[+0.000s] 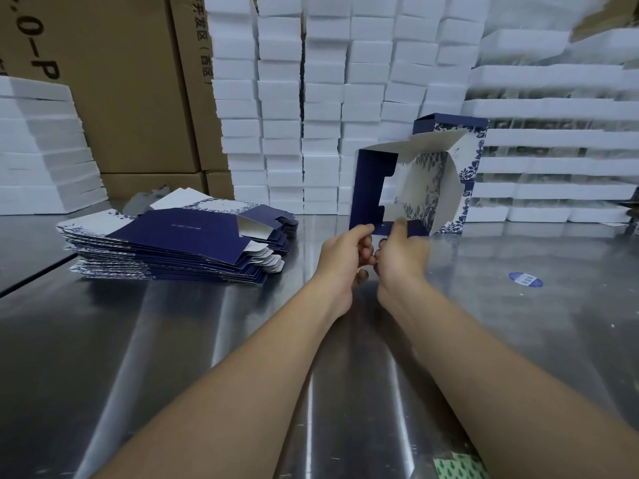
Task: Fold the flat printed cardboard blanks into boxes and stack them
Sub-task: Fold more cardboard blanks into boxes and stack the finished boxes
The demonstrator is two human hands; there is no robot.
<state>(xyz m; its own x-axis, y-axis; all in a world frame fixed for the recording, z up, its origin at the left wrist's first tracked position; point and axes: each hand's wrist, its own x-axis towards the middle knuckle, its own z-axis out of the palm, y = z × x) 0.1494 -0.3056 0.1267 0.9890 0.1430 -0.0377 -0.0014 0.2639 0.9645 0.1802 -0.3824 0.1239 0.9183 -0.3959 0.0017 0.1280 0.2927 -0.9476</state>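
**A:** So, nearest us, how much room is there?

**B:** Plenty. The steel surface lies bare under both forearms, with only a green-patterned scrap at the near edge.

**A:** And the hands?

**B:** They are touching each other. The left hand pinches the lower left corner of the box. The right hand curls round its bottom flap, thumb on top. Neither is spread wide.

**A:** Why hold it like that?

**B:** The open end faces the person, flaps half in. My guess is that this keeps the tabs in sight for tucking. The low grip would steady the navy wall. I can't tell whether the box rests on the surface.

**A:** Where are the blanks?

**B:** Stacked flat on the left, well apart from the hands, tabs pointing toward the middle. It looks an easy reach for the left hand.

**A:** And beyond?

**B:** A blue sticker lies to the right. A finished box stands just behind the held one, against the foam. That foam closes off the back edge, and cartons close the far left. So the next box probably goes on top of the finished one, or just beside it.
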